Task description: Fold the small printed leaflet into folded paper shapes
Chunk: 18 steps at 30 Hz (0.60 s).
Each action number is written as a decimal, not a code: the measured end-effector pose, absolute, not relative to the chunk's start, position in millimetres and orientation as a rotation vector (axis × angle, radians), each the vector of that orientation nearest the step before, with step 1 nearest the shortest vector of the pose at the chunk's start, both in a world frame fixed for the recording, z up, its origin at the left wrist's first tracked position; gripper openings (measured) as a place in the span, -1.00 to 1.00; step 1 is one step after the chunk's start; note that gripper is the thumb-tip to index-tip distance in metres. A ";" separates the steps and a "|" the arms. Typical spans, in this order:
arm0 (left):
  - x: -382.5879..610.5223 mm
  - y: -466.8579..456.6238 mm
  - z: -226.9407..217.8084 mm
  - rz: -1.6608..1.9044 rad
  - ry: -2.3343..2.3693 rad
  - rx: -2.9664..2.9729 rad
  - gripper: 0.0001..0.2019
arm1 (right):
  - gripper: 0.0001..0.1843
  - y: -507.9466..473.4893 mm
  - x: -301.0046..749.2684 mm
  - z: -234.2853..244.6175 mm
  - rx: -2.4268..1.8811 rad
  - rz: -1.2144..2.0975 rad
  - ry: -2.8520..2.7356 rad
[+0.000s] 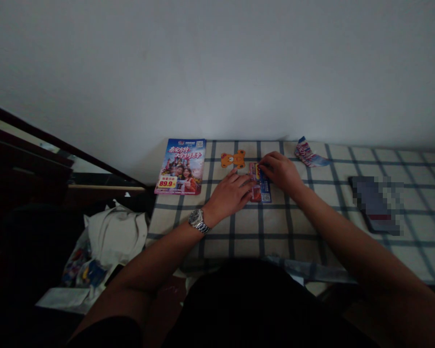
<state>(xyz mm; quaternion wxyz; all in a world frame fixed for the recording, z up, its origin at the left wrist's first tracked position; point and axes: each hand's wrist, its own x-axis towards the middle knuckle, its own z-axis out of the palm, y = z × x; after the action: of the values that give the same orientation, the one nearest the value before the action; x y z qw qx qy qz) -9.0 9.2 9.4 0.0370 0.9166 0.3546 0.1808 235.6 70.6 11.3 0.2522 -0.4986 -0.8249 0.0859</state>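
Note:
A small folded flyer [267,189], red on the left and blue with a QR code on the right, lies on the checked cloth [217,237] between my hands. My left hand [230,192], a metal watch [198,221] on its wrist, rests on the flyer's left part with fingers stretched out. Thumb and fingers of my right hand [278,171] are pinched together at the flyer's upper right edge. Just beyond my left fingertips is an orange bear cutout [233,159]. The fingers hide part of the flyer.
A full printed flyer [181,166] lies at the far left of the cloth. Torn, crumpled flyer paper [310,153] sits beyond my right hand. A dark phone [375,205], partly pixelated, lies at the right. White bags [118,232] stand below left, and a wall [239,67] rises behind.

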 end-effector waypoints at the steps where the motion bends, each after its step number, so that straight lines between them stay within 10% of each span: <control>1: -9.0 9.5 9.7 0.549 1.087 2.814 -0.67 | -0.82 68.0 237.1 10.9 -1.328 0.227 -2.259; 18: -10.1 9.2 11.5 0.548 1.189 2.783 -0.64 | -0.72 47.0 249.8 1.4 -1.122 0.082 -2.379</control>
<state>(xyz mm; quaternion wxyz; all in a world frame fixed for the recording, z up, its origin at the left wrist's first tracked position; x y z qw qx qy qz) -10.1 9.2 11.5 0.0330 0.9043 0.3864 0.1782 249.8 47.0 1.4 0.2522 -0.4125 -0.8748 0.0300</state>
